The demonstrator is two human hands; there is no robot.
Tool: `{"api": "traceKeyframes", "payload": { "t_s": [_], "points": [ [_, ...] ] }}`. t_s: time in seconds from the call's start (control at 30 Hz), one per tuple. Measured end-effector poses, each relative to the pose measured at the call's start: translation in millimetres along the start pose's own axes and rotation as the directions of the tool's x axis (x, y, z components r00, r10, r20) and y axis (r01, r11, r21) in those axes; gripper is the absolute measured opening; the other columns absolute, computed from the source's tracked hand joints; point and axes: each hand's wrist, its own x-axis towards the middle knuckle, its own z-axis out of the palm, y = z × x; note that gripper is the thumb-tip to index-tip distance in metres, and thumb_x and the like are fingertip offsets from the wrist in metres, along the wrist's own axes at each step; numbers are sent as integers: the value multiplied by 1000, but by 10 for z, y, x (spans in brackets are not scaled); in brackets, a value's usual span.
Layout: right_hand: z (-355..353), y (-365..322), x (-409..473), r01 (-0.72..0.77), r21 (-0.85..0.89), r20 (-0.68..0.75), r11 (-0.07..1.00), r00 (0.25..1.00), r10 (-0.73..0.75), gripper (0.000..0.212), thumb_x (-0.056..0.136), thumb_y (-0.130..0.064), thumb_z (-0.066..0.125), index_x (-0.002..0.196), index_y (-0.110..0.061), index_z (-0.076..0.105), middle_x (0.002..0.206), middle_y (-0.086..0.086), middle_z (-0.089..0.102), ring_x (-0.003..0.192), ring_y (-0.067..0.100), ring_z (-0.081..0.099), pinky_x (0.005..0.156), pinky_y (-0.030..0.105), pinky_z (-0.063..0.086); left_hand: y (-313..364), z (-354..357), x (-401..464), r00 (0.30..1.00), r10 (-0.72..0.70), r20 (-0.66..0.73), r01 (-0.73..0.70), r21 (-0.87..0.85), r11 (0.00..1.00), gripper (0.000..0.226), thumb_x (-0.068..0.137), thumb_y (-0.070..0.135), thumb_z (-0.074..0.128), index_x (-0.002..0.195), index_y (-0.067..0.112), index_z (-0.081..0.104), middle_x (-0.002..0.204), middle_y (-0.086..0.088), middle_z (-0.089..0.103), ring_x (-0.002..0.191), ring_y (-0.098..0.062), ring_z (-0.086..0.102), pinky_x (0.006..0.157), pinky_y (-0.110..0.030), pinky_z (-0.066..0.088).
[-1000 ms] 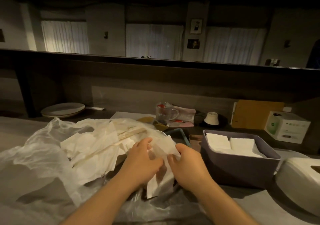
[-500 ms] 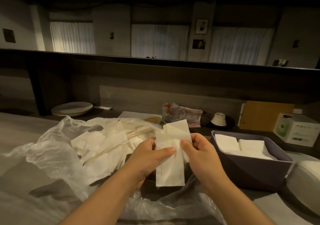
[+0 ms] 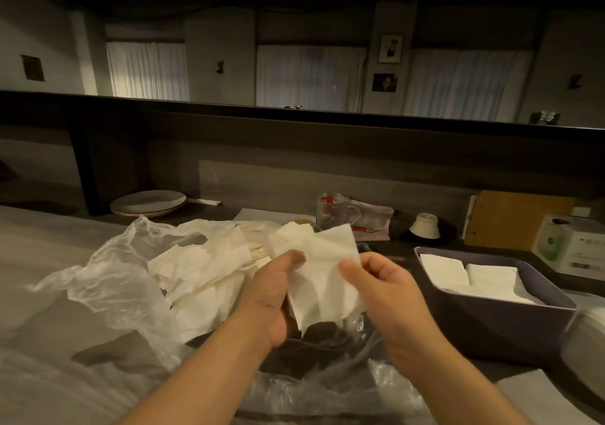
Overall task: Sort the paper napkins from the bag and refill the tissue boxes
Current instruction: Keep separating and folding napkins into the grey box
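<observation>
A white paper napkin (image 3: 322, 270) is held up in front of me, partly unfolded and crumpled. My left hand (image 3: 275, 297) pinches its left side with thumb on top. My right hand (image 3: 381, 288) pinches its right edge between thumb and fingers. Below and to the left lies a clear plastic bag (image 3: 108, 283) spread open, with a heap of loose white napkins (image 3: 203, 270) in it. To the right stands a dark grey open box (image 3: 491, 323) holding two stacks of folded white napkins (image 3: 471, 277).
A white rounded tissue box lid (image 3: 586, 342) sits at the far right edge. Behind are stacked plates (image 3: 149, 203), a glass mug (image 3: 337, 215), a small white cup (image 3: 425, 226), a brown board (image 3: 514, 220) and a white carton (image 3: 573, 244). A raised dark counter ledge runs across the back.
The napkin was lifted out of the bag as a folded strip held upright; now both hands have pulled it apart, so it is wider and crumpled.
</observation>
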Motion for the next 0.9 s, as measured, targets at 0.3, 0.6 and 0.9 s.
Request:
{"api": "traceKeyframes", "payload": {
  "t_s": [0.3, 0.6, 0.9],
  "points": [
    [88, 88, 9, 0, -234, -58, 972, 998, -14, 14, 96, -30, 68, 88, -20, 74, 84, -13, 68, 79, 7, 63, 55, 10, 43, 1, 57, -98, 971, -122, 207, 126, -7, 992, 56, 97, 55, 47, 96, 13, 84, 116, -20, 74, 101, -38, 71, 102, -53, 51],
    [71, 118, 67, -63, -326, -93, 943, 995, 34, 18, 95, -31, 68, 81, -22, 75, 72, -4, 71, 68, 11, 61, 60, 20, 47, -24, 112, -87, 981, -94, 170, 109, -80, 991, 78, 109, 49, 29, 61, 19, 82, 90, -12, 79, 75, -29, 78, 78, -46, 53],
    [98, 124, 48, -188, -278, -53, 942, 982, 181, 16, 96, -29, 68, 85, -18, 75, 86, -6, 68, 86, 15, 63, 69, 24, 49, -61, 93, -71, 971, -80, 227, 83, -4, 997, 39, 98, 38, 57, 92, 10, 84, 116, -18, 75, 114, -37, 70, 105, -53, 50]
  ]
}}
